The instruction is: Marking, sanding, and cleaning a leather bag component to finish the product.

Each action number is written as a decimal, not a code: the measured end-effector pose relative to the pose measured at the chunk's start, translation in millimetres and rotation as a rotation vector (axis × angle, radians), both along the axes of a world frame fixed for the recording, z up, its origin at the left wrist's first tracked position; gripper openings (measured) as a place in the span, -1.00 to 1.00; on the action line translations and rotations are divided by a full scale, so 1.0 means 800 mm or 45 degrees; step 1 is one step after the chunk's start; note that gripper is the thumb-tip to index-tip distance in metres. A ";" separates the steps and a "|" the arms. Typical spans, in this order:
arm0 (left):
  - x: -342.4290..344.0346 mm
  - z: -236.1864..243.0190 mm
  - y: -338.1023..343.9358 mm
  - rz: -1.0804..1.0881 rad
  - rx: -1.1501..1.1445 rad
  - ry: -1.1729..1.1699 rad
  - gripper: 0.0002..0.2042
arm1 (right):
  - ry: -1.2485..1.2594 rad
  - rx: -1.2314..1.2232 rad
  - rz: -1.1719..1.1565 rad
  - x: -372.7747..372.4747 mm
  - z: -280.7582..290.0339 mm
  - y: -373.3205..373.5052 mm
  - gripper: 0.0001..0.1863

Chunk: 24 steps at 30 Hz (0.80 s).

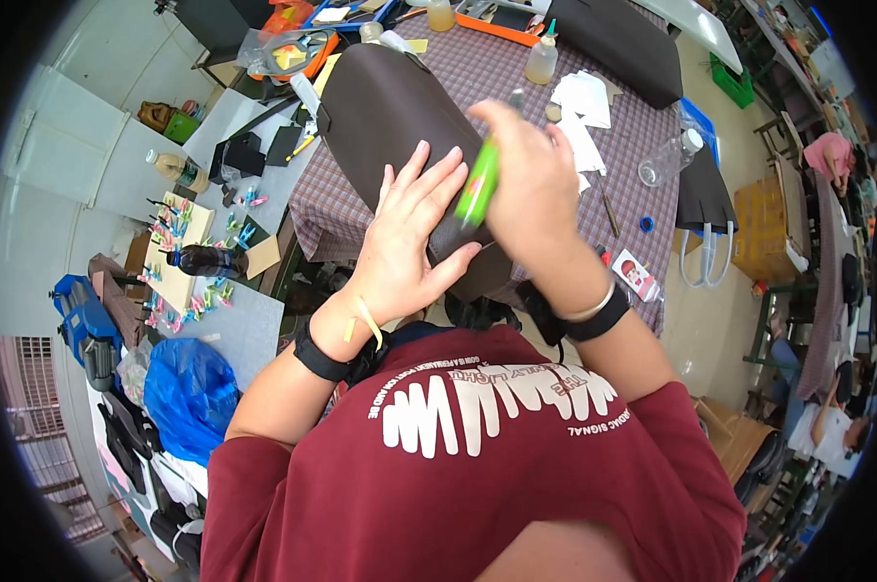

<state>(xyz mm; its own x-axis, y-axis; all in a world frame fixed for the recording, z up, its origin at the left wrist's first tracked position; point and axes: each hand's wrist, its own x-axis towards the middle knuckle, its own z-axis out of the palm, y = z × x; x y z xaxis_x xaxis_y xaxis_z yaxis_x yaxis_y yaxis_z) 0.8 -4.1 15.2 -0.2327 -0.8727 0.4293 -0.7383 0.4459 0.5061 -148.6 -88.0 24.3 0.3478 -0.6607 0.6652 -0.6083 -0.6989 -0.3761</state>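
Note:
A dark brown bag (380, 107), apparently of leather, lies across the near part of the table in front of me. My left hand (414, 228) rests flat on it with fingers stretched out and the thumb apart. Just right of those fingers, my right hand (535, 184) is closed around a slim bright green tool (479, 184) with a small red and yellow mark. The tool's lower end is close to the bag's surface; whether it touches I cannot tell. Motion blurs it, so its exact kind is unclear. A yellow strip (366, 320) hangs on my left wrist.
Another dark brown bag (618, 44) lies at the far right of the checked tablecloth (633, 194). Nearby are a glue bottle (542, 60), white paper pieces (582, 97) and a clear bottle (669, 160). Left, a side table holds many small clips (196, 301) and a dark bottle (206, 260).

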 end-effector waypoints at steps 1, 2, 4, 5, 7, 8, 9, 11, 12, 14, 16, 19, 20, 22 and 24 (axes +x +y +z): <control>0.000 0.002 0.000 0.013 0.002 -0.008 -0.29 | 0.011 0.073 -0.073 -0.007 0.002 -0.009 -0.59; -0.004 0.004 -0.002 0.024 -0.002 -0.013 -0.30 | -0.053 0.114 -0.113 -0.018 -0.001 -0.020 -0.56; -0.008 0.003 -0.001 0.028 -0.018 -0.022 -0.29 | -0.181 0.480 -0.279 -0.057 -0.018 -0.058 -0.55; -0.010 0.004 0.000 0.019 -0.023 -0.018 -0.29 | -0.250 0.547 -0.292 -0.079 -0.032 -0.073 -0.65; -0.010 0.003 0.003 0.040 -0.028 0.005 -0.28 | 0.005 0.600 -0.394 -0.120 -0.065 -0.089 -0.68; -0.013 0.003 0.003 0.045 -0.036 0.030 -0.26 | 0.141 0.638 -0.435 -0.136 -0.079 -0.090 -0.67; -0.016 0.004 0.003 0.044 -0.039 0.034 -0.26 | 0.326 0.724 -0.502 -0.154 -0.101 -0.094 -0.68; -0.024 0.004 0.002 0.054 -0.053 -0.007 -0.28 | 0.513 0.811 -0.585 -0.192 -0.152 -0.106 -0.68; -0.028 0.006 0.002 0.038 -0.123 -0.055 -0.37 | 0.688 0.885 -0.595 -0.212 -0.178 -0.111 -0.68; -0.021 -0.002 0.000 0.011 -0.202 -0.118 -0.44 | 0.875 1.016 -0.606 -0.233 -0.215 -0.114 -0.68; -0.023 -0.003 0.002 0.032 -0.279 -0.165 -0.59 | 0.958 1.092 -0.633 -0.252 -0.243 -0.125 -0.61; -0.016 -0.013 0.000 0.034 -0.362 -0.121 -0.63 | 0.826 1.047 -0.671 -0.255 -0.250 -0.125 -0.53; -0.016 -0.014 0.001 0.029 -0.396 -0.120 -0.66 | 0.834 1.003 -0.670 -0.251 -0.246 -0.123 -0.48; -0.018 -0.016 -0.003 -0.072 -0.460 -0.158 -0.68 | 0.799 0.916 -0.651 -0.239 -0.228 -0.115 -0.54; -0.013 -0.017 -0.005 -0.180 -0.586 -0.259 -0.56 | 0.633 0.552 -0.584 -0.217 -0.222 -0.109 -0.71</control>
<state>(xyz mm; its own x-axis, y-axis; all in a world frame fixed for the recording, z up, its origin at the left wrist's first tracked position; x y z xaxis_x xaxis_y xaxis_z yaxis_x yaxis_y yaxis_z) -9.6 -8.0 1.5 -0.4532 -0.5584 0.6949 -0.7179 0.6907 0.0868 -322.2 -175.2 -153.3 0.1669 -0.9737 0.1552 -0.9671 -0.1924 -0.1666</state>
